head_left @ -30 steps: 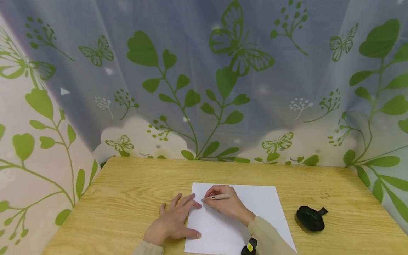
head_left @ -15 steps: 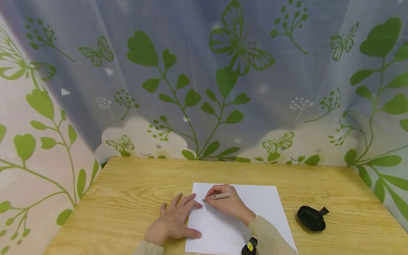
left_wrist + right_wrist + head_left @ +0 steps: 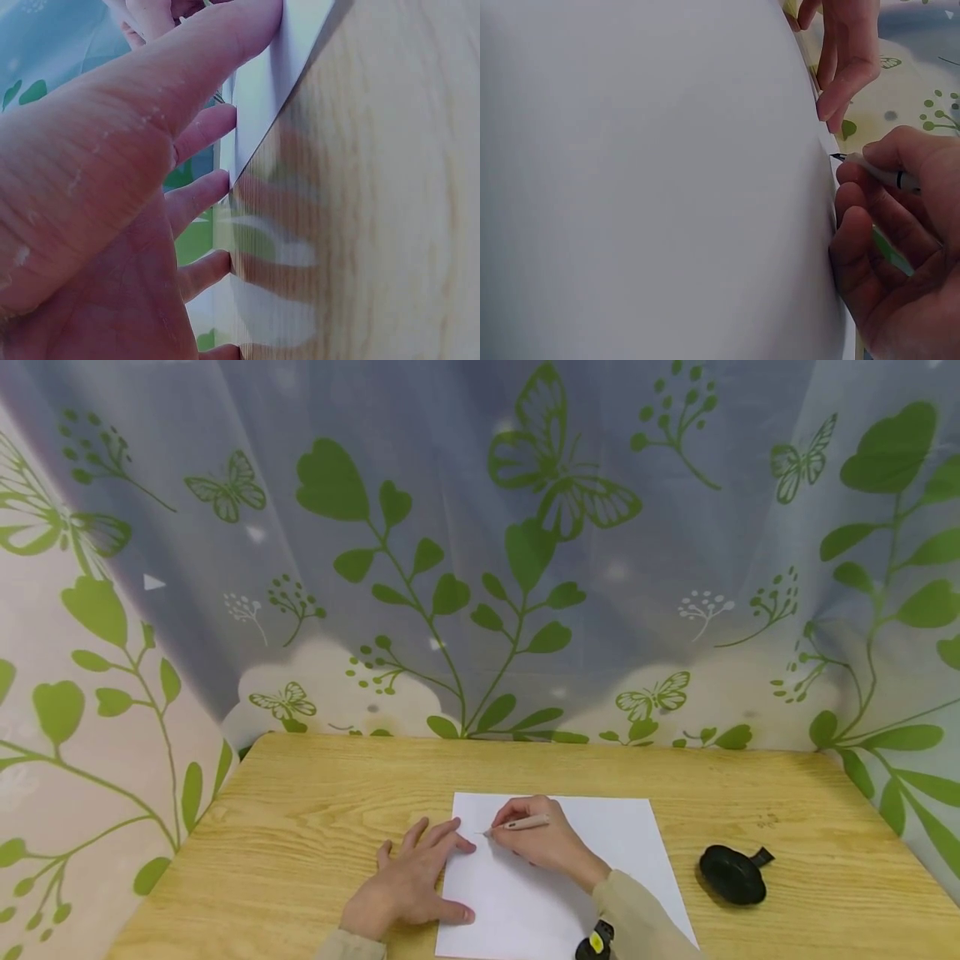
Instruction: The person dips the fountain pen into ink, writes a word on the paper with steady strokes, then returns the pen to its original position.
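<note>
A white sheet of paper (image 3: pixel 510 902) lies on the wooden table. My right hand (image 3: pixel 546 842) pinches a light-coloured pen (image 3: pixel 527 822), its dark tip on the upper left part of the sheet. A short faint line runs left from that tip. In the right wrist view the pen (image 3: pixel 907 180) sits between thumb and fingers. My left hand (image 3: pixel 411 880) rests with spread fingers across the sheet's left edge. In the left wrist view, thumb and index finger of the left hand (image 3: pixel 112 195) touch the paper (image 3: pixel 289 67), while other fingertips touch the wood.
A small black dish-like object with a strap tab (image 3: pixel 732 875) lies right of the paper on the wooden table (image 3: pixel 315 793). Behind and at the sides hangs a curtain (image 3: pixel 450 568) printed with green leaves and butterflies. A black wrist device (image 3: pixel 596 941) sits at the right sleeve.
My right hand has moved slightly to the right with the pen, and a short faint line now shows on the paper. The left hand has stayed in place.
</note>
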{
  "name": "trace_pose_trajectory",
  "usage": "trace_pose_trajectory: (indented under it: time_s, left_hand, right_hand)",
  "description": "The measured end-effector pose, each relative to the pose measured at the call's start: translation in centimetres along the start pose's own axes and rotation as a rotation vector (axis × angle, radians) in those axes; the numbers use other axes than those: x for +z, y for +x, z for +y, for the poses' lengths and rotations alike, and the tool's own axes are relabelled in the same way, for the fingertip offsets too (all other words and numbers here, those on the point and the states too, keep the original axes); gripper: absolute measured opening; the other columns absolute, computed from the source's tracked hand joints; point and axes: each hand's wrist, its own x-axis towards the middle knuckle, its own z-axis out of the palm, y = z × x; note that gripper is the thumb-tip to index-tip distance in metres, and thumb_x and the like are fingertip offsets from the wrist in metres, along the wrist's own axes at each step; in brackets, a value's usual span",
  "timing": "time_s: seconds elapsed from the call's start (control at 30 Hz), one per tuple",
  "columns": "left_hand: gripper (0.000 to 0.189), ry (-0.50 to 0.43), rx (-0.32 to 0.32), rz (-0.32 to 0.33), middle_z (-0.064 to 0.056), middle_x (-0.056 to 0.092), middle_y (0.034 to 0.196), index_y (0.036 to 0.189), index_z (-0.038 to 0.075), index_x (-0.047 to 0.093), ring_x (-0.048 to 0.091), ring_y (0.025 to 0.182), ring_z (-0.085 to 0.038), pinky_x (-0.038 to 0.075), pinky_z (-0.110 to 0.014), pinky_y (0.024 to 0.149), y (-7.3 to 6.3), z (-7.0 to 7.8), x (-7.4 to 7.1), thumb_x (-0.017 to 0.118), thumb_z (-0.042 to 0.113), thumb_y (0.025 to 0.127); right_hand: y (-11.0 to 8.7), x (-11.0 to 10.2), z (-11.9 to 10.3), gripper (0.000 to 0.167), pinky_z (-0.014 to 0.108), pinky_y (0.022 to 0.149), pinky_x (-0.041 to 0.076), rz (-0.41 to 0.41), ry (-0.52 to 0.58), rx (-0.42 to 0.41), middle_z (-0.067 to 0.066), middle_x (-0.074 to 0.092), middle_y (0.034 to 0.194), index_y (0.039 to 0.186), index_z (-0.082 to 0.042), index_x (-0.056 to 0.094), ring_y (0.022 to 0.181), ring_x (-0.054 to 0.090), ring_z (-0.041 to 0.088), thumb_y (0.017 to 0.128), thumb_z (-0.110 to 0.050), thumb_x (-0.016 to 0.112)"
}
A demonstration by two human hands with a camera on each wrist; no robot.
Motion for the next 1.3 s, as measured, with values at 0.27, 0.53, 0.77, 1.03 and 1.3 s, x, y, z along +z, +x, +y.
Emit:
trace_pose_trajectory:
  time_s: [0.27,0.53,0.77,1.03,1.3]
  left_hand:
    - [0.069,-0.008,0.005,0.002,-0.001,0.033,0.166,0.13,0.032,0.054,0.018,0.154,-0.049,0.012,-0.09,0.104,0.1,-0.2,0.1,0.088,0.051,0.074]
    - [0.069,-0.014,0.017,0.007,-0.002,0.033,0.166,0.13,0.03,0.054,0.018,0.153,-0.05,0.012,-0.09,0.103,0.0,-0.2,0.1,0.088,0.051,0.074]
    - [0.069,-0.018,0.012,0.007,-0.003,0.033,0.167,0.13,0.03,0.054,0.018,0.153,-0.05,0.011,-0.09,0.103,-0.1,-0.1,0.0,0.088,0.05,0.073]
    - [0.069,-0.018,0.016,0.012,-0.002,0.034,0.166,0.13,0.031,0.054,0.019,0.153,-0.05,0.011,-0.09,0.103,-0.1,-0.1,0.1,0.088,0.05,0.073]
    - [0.069,-0.015,0.015,0.017,-0.002,0.034,0.166,0.13,0.031,0.054,0.019,0.153,-0.05,0.012,-0.09,0.103,0.0,-0.2,0.2,0.088,0.05,0.073]
  right_hand:
    - [-0.2,-0.4,0.2,0.003,0.023,0.045,0.045,0.019,-0.003,0.002,-0.004,0.068,0.071,0.087,-0.014,0.075,0.051,0.054,0.008,0.089,-0.017,0.075]
    - [-0.4,-1.0,0.3,0.005,0.025,0.045,0.047,0.017,-0.015,0.003,-0.002,0.07,0.078,0.09,-0.013,0.075,0.053,0.055,0.009,0.09,-0.018,0.075]
    - [-0.6,-1.2,0.5,0.007,0.025,0.045,0.046,0.012,-0.022,0.008,-0.002,0.069,0.074,0.09,-0.011,0.075,0.053,0.055,0.009,0.09,-0.019,0.074]
    - [-0.8,-1.5,0.5,0.006,0.025,0.045,0.047,0.014,-0.03,0.007,-0.002,0.07,0.077,0.09,-0.011,0.075,0.053,0.055,0.01,0.09,-0.018,0.074]
    - [-0.9,-1.8,0.6,0.006,0.024,0.045,0.046,0.023,-0.036,0.009,-0.002,0.068,0.069,0.09,-0.012,0.075,0.051,0.054,0.009,0.089,-0.017,0.074]
